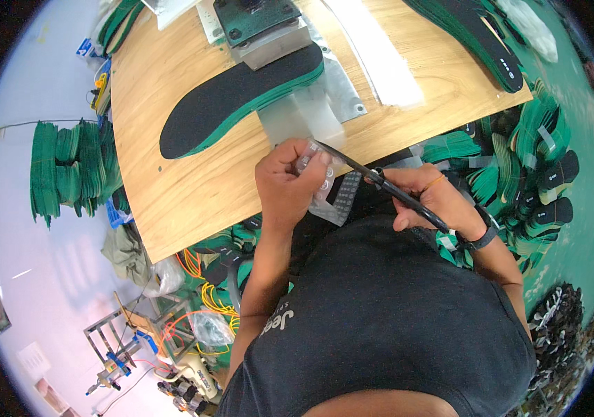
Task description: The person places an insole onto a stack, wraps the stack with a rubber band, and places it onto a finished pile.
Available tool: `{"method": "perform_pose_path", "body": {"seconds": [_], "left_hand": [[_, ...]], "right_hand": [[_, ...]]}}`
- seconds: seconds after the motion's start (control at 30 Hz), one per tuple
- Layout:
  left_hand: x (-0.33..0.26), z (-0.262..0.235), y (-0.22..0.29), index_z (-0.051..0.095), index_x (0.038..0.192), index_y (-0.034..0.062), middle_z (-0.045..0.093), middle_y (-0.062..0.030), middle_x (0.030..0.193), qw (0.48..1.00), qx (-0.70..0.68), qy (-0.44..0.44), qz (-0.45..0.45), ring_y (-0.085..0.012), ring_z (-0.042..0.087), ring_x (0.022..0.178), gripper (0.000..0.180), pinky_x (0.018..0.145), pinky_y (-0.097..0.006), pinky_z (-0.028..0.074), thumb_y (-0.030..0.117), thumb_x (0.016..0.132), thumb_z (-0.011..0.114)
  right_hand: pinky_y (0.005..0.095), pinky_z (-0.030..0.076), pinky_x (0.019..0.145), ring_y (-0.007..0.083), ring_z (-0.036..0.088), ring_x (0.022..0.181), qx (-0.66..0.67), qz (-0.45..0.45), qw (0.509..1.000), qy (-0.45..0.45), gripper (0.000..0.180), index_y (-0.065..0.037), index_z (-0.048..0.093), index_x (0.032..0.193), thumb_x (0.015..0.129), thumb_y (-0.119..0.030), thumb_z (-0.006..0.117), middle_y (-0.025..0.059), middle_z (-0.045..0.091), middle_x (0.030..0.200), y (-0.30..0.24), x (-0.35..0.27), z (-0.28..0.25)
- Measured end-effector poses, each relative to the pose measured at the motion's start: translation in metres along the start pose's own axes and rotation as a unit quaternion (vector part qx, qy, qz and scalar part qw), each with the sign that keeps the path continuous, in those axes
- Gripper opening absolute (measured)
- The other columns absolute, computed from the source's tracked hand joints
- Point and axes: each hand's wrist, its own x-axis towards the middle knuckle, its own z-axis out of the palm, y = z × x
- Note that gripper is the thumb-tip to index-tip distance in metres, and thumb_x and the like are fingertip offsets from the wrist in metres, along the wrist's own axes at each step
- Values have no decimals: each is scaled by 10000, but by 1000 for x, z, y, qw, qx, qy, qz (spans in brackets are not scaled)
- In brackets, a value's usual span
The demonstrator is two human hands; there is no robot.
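My left hand (289,184) is closed, thumb and fingers pinching a clear plastic sheet (326,182) that carries small round pale marks. A strip with rows of dark marks (345,197) hangs just below it. My right hand (430,196) is closed around a long slim black tool (408,200); its exact kind is unclear. The tool slants up to the left, and its far end meets the upper edge of the sheet beside my left fingertips. Beyond my hands, a stack of black-topped green insoles (231,104) lies with its right end at a metal press block (273,43).
The wooden tabletop (193,201) ends just before my body. More insoles (474,42) lie at its right corner, near a white strip (380,59). Piles of green insoles (519,174) stand at the right; bundles (74,167) stand at the left. Orange and yellow hoses (217,302) run below.
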Motion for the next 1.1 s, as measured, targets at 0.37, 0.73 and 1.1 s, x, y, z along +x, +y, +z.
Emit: {"method": "perform_pose_path", "body": {"seconds": [0.37, 0.73, 1.1], "left_hand": [[27, 13, -6, 633, 884, -7, 660, -127, 1010, 844, 377, -176, 339, -300, 629, 932, 121, 792, -347, 488, 98, 826, 649], [5, 14, 11, 662, 936, -48, 644, -83, 921, 989, -44, -65, 124, -132, 597, 829, 114, 739, -251, 476, 33, 894, 594], [35, -29, 28, 657, 1015, -20, 623, -89, 1040, 960, 153, -4, 233, -151, 580, 920, 180, 788, -264, 465, 83, 871, 627]], "right_hand": [[421, 464, 578, 370, 610, 641, -385, 8, 865, 323, 489, -15, 621, 1047, 825, -447, 673, 197, 617, 695, -10, 37, -92], [374, 500, 734, 330, 623, 795, -226, -246, 921, 199, 333, -5, 612, 1003, 822, -265, 713, 157, 642, 870, -27, 51, -24], [255, 356, 495, 87, 443, 535, 43, -140, 981, 126, 265, -3, 565, 720, 928, -166, 594, 29, 508, 588, -22, 86, 37]]}}
